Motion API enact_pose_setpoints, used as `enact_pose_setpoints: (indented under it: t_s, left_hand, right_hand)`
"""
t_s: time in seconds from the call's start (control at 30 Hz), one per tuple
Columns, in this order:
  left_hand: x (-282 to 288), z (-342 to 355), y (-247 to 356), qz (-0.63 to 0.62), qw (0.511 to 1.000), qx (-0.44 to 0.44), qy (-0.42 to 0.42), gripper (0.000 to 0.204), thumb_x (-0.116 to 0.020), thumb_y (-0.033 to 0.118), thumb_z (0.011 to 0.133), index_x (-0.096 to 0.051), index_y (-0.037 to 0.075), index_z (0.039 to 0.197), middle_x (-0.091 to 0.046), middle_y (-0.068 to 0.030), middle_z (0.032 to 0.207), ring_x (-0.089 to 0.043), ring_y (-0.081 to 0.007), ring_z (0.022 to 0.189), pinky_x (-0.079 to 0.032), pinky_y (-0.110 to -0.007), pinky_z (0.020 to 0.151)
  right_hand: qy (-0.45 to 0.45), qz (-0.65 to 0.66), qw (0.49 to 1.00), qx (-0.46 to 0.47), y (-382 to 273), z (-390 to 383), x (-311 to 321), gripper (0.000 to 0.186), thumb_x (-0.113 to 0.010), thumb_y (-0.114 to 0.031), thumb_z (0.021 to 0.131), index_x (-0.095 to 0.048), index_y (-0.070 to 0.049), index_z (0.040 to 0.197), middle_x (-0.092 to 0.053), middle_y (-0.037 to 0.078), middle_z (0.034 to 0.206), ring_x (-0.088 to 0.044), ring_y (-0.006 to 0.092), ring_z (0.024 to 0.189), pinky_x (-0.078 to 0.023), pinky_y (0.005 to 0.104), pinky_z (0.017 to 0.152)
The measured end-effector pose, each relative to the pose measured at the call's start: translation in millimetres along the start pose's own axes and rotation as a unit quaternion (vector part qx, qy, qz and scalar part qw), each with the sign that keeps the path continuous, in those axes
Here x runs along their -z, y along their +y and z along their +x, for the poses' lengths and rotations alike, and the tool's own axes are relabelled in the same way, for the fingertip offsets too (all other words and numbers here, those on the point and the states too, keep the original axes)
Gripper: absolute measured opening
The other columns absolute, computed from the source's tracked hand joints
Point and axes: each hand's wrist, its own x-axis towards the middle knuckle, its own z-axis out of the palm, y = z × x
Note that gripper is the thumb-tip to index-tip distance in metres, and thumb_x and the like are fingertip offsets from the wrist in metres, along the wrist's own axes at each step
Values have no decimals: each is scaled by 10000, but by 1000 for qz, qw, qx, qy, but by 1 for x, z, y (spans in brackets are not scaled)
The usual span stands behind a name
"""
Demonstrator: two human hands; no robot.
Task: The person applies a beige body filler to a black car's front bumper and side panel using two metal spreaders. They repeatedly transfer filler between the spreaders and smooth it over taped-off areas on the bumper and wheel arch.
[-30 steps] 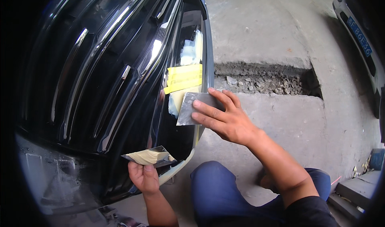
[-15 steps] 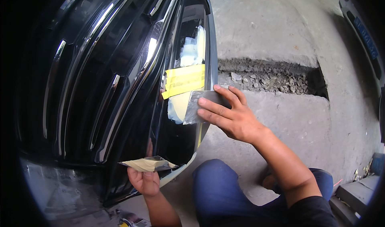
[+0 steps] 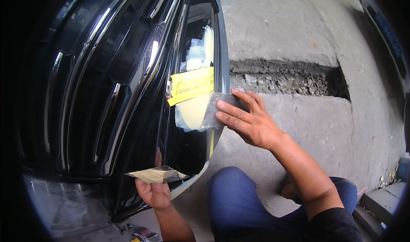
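My right hand (image 3: 252,118) grips a flat grey metal scraper (image 3: 210,116), fingers spread over its back, its left edge against cream filler (image 3: 190,111) on the glossy black car panel (image 3: 128,131). Strips of yellow masking tape (image 3: 192,84) cross the panel just above this filler, with another pale patch (image 3: 200,49) higher up. Low at the left, my left hand (image 3: 156,193) pinches a thin metal plate (image 3: 171,177) that carries a smear of cream putty.
A trench of rubble (image 3: 290,79) cuts the concrete floor (image 3: 286,28) beside the panel. Another vehicle's bumper (image 3: 382,28) stands at the right. Grey ledges (image 3: 386,197) and a blue container (image 3: 401,169) sit at the lower right. My bent knee (image 3: 230,186) is below.
My right hand has moved rightward and slightly up with the scraper, uncovering more cream filler below the tape. My left hand with the plate has shifted slightly down and left in view.
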Motion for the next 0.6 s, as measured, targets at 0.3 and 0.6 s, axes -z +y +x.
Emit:
enact_pose_setpoints:
  t_s: [0.3, 0.6]
  left_hand:
    - [-26, -6, 11, -123, 991, 27, 53, 482, -480, 73, 896, -338, -68, 1334, -487, -217, 1290, -491, -320, 1215, -356, -448, 1065]
    - [-122, 18, 33, -176, 969, 60, 161, 425, -474, 31, 914, -352, -95, 1301, -477, -211, 1298, -478, -251, 1191, -336, -389, 1054]
  right_hand:
    - [31, 315, 943, -104, -38, -27, 25, 656, -700, -166, 765, -468, -36, 1364, -502, 145, 1370, -497, 342, 1178, -389, 433, 1004]
    - [-99, 373, 905, -179, -56, -57, 62, 625, -693, -188, 802, -468, -41, 1366, -566, 145, 1294, -548, 255, 1114, -437, 350, 919]
